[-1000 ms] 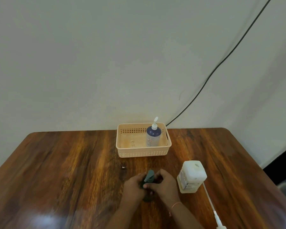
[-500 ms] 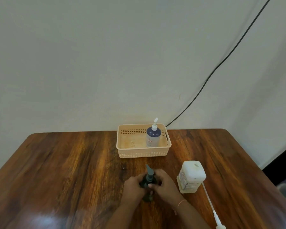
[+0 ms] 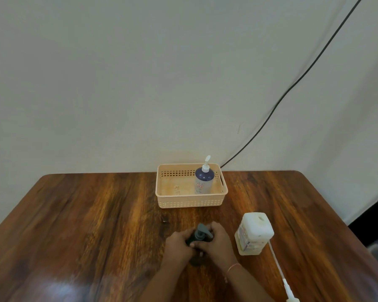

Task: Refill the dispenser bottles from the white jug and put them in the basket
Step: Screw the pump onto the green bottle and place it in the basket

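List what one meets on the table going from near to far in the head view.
Loose white pump → hands on the dark bottle → white jug → basket with the blue bottle inside.

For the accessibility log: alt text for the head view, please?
Both hands, left hand and right hand, grip a dark pump bottle on a wooden table. A white jug stands to its right; behind, a beige basket holds a blue dispenser bottle.
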